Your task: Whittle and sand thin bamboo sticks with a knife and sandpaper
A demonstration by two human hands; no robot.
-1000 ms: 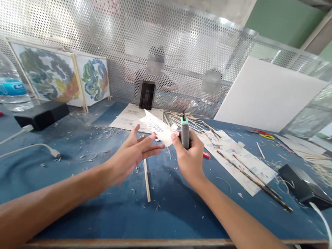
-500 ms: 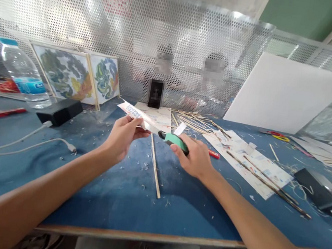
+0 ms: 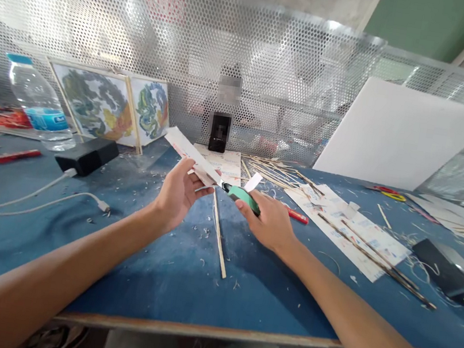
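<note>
A strip of white printed paper (image 3: 186, 147) is pinched between the thumb and fingers of my left hand (image 3: 177, 194), slanting up to the left. My right hand (image 3: 271, 219) is wrapped round a green and black utility knife (image 3: 241, 196), whose blade end meets the paper's right end. Beneath, a thin wooden stick (image 3: 220, 236) lies on the blue table (image 3: 144, 294), its far end hidden under the paper. Just beyond the knife is a small white paper piece (image 3: 253, 181).
A water bottle (image 3: 39, 104), black box (image 3: 87, 156), white cable (image 3: 80, 196) and two paintings (image 3: 94, 104) are at left. Printed sheets (image 3: 363, 246) with brushes, loose sticks (image 3: 271, 171) and scissors (image 3: 390, 193) lie right. A perforated metal screen (image 3: 200, 35) stands behind.
The paper strip has turned and now shows more of its paler side. My left fingers have shifted along it and spread somewhat. The knife remains at its right end.
</note>
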